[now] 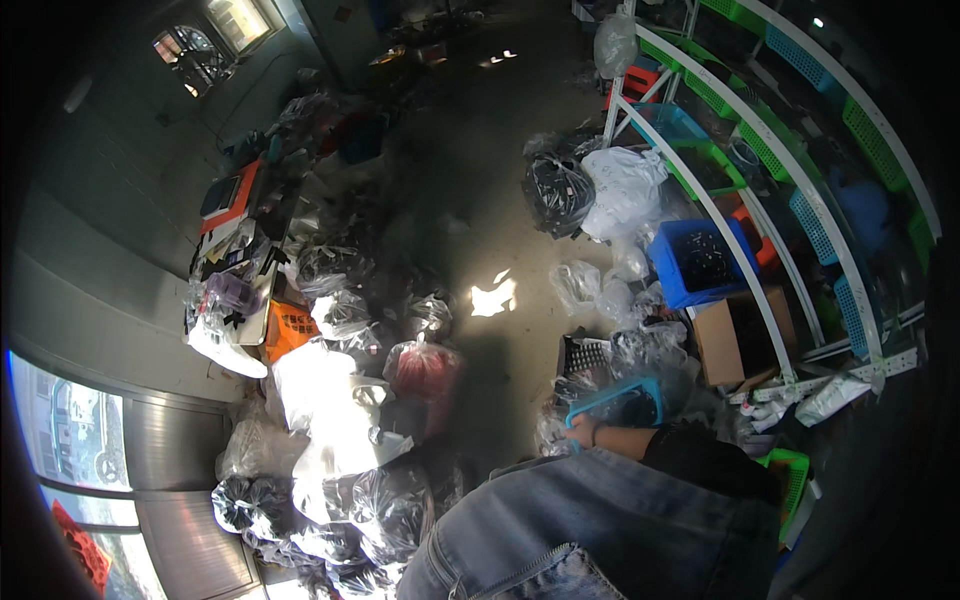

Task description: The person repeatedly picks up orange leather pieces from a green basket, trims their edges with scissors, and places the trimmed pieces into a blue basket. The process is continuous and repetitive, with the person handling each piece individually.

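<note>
My right hand (584,431) reaches in from the right, its forearm in a dark sleeve with a band at the wrist. The fingers are closed around the near left corner of a blue plastic basket (618,398). The basket stands among clear plastic bags, and its inside looks dark, so I cannot make out what it holds. Just beyond it are a black crate (584,356) and a clear bag (648,352) with dark contents. Grey denim clothing fills the lower middle. My left hand is out of sight.
On the right stands a white-framed rack (755,265) with green and blue baskets. Near it are a blue bin (703,262), a cardboard box (722,340) and a white bag (625,190). Filled bags, including a red one (425,375), crowd the left side; a strip of floor (515,345) runs between.
</note>
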Demonstrator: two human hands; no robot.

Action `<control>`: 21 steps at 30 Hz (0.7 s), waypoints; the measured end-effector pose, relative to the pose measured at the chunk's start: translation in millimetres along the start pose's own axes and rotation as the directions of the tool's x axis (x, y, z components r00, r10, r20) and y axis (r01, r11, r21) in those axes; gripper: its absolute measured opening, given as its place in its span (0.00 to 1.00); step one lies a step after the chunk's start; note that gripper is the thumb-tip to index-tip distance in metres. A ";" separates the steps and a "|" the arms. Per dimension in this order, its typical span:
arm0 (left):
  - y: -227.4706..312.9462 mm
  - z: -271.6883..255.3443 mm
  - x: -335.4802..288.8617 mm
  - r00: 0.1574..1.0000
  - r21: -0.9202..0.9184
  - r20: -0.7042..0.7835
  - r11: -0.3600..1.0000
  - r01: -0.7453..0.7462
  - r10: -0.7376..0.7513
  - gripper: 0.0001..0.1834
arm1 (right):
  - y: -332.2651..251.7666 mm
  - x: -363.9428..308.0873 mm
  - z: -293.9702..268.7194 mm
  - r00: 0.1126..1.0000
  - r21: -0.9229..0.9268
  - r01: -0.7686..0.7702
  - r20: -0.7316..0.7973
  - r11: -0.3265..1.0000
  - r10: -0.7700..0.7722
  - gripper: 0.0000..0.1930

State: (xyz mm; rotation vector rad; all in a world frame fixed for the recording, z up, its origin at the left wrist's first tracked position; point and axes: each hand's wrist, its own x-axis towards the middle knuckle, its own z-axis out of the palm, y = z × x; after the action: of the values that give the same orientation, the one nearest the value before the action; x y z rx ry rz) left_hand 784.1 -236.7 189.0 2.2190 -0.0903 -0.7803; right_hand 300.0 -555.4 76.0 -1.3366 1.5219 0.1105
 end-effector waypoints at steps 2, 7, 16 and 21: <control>9.6 38.0 31.1 0.983 0.211 0.121 0.971 0.110 -0.138 0.19 | 2.0 17.8 -15.2 0.991 0.172 0.008 -0.132 0.985 0.015 0.20; 70.5 138.3 143.5 0.900 0.572 0.365 0.820 -0.015 -0.238 0.19 | 18.4 45.2 -66.4 0.939 0.365 -0.008 -0.317 0.931 0.133 0.27; 406.0 349.8 357.2 0.541 0.599 0.793 -0.197 -0.776 0.280 0.13 | -42.3 51.9 -169.0 0.972 -0.525 -0.169 0.051 0.834 0.228 0.15; 623.7 547.8 308.9 0.358 0.141 0.552 0.339 -0.930 0.753 0.13 | -88.8 135.4 -246.7 0.930 0.002 -0.355 -0.103 0.935 0.353 0.14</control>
State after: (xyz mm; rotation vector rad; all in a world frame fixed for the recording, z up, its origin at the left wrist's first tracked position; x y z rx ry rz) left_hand 835.5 -1120.8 179.1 1.8790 -1.7124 -0.5538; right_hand 239.4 -838.5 133.1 -1.0806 1.8428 0.2871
